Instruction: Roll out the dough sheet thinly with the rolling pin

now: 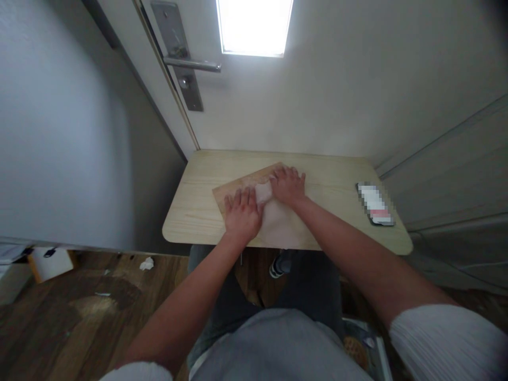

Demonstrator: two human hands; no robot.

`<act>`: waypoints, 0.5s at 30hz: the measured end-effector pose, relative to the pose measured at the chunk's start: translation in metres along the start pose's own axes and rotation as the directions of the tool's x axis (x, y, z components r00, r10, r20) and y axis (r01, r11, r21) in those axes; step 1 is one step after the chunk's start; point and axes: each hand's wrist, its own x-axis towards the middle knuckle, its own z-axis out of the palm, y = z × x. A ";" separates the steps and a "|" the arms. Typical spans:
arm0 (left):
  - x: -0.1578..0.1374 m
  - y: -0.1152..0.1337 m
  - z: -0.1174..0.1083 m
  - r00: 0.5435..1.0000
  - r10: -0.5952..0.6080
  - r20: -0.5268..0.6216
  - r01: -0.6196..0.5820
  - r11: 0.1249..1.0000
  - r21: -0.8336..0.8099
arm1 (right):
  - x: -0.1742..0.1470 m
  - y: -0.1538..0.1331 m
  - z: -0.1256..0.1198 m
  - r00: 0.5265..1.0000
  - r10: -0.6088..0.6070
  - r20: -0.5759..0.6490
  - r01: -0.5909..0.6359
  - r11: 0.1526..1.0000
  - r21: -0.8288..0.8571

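In the head view, the only one we have, we look down along two forearms to a pale wooden table set close against a light-coloured door. Our left hand lies palm down with its fingers stretched out and a little apart, resting on a thin brown sheet and on the left edge of a pale pinkish sheet. Our right hand, just beyond it and to the right, is also palm down with fingers extended, over the upper right part of the two sheets; we cannot tell whether its thumb pinches an edge. The hands are near each other, with a strip of the pinkish sheet showing between them. Both sheets lie around the middle of the table, the brown one tilted and partly under the pinkish one, which reaches to the near edge. Toward the right end of the table we see a phone, its screen blurred out. A metal lever handle and a bright pane are on the door. Below to the left, a crumpled white scrap lies on the wooden floor.
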 end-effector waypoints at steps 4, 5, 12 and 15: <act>-0.008 0.007 0.003 1.000 0.013 -0.016 -0.013 1.000 -0.011 | -0.012 0.008 -0.001 1.000 0.017 0.011 -0.017 1.000 -0.009; -0.008 0.007 0.004 1.000 0.015 -0.022 -0.016 1.000 -0.014 | -0.013 0.009 -0.002 1.000 0.023 0.013 -0.023 1.000 -0.007; 0.003 0.006 0.002 0.999 -0.027 -0.020 0.027 1.000 -0.011 | -0.011 0.010 -0.002 0.999 0.044 0.018 -0.044 0.999 0.001; 0.010 0.003 0.000 0.999 -0.045 -0.002 0.045 0.999 -0.001 | -0.005 0.008 0.000 1.000 0.027 0.001 -0.027 1.000 0.007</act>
